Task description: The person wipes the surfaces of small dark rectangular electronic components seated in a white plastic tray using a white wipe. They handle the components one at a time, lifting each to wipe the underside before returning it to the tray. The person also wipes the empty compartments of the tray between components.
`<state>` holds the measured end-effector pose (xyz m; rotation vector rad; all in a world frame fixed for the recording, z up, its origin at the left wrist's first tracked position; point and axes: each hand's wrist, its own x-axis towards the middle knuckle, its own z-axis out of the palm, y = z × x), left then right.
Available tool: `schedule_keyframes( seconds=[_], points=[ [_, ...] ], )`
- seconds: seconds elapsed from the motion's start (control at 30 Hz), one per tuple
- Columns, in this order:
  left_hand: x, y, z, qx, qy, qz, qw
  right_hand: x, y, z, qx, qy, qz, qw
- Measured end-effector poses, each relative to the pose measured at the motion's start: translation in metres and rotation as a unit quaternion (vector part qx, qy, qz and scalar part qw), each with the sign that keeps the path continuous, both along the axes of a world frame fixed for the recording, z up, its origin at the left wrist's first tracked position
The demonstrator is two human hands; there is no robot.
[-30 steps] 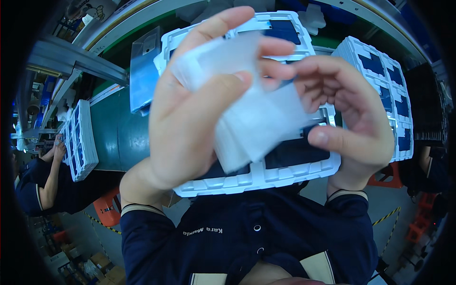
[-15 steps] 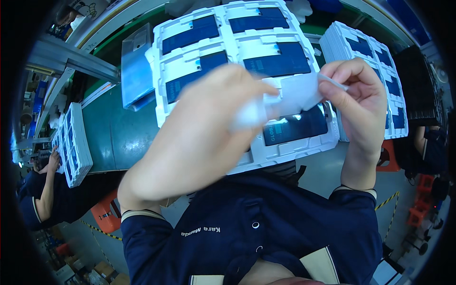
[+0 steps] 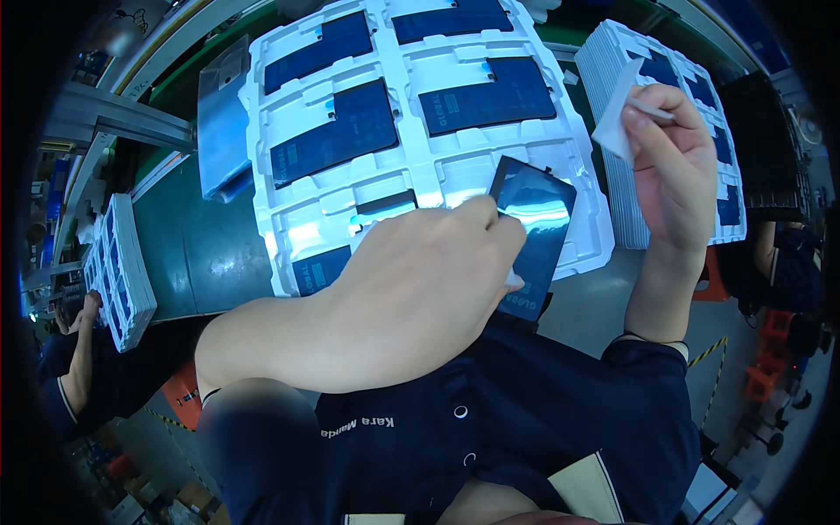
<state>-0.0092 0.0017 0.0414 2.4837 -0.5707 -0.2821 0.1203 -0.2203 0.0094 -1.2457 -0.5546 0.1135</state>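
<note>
My left hand [image 3: 411, 289] is closed on the edge of a flat dark phone battery [image 3: 538, 227]. That battery stands tilted over the lower right of a white plastic tray [image 3: 420, 166], its near end at the tray's front edge. A small bit of white shows at my left fingertips, too little to name. Up at the right, my right hand [image 3: 669, 153] pinches a thin white wipe-like sheet [image 3: 617, 109] between thumb and fingers. Other L-shaped batteries [image 3: 490, 96] lie in the tray's compartments; my left hand and forearm cover part of the lower left ones.
A stack of similar white trays [image 3: 612, 157] stands at the right, batteries in the top one. Beside the tray on the left lies a clear blue plastic sleeve [image 3: 223, 131] on the green bench [image 3: 206, 245]. Another tray stack [image 3: 127, 271] and a co-worker's arm [image 3: 83, 341] are at far left.
The white sheet, earlier stretched between both hands, is now in my right hand only, higher up. My left hand has lifted the battery that lay in the lower right compartment and tilted it.
</note>
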Motion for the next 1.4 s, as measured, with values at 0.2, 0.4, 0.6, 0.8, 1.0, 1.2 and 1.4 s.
schedule_keyframes(
  seconds=[0.2,0.4,0.6,0.8,1.0,1.2,1.4],
  points=[
    [-0.007,-0.013,0.000,0.046,-0.039,0.058,0.996,-0.011,0.014,-0.007,-0.056,-0.027,0.025,0.998],
    [-0.013,-0.026,-0.003,0.093,-0.059,0.045,0.993,-0.007,0.013,-0.008,-0.040,-0.047,-0.001,0.998],
    [-0.015,-0.014,-0.005,-0.023,-0.069,0.034,0.997,0.001,0.011,-0.006,-0.009,-0.056,-0.009,0.998],
    [-0.042,-0.001,0.022,-0.027,0.002,-0.049,0.998,-0.031,0.013,-0.001,-0.255,-0.008,0.096,0.962],
    [-0.041,-0.001,0.013,-0.042,-0.023,-0.051,0.998,-0.036,0.011,0.008,-0.352,0.027,0.114,0.929],
    [-0.033,0.003,0.006,-0.016,0.023,-0.065,0.997,-0.036,0.007,0.006,-0.402,-0.069,0.079,0.910],
    [-0.029,0.001,0.012,-0.043,0.018,-0.051,0.998,-0.036,0.011,0.002,-0.362,-0.133,0.051,0.921]
  ],
)
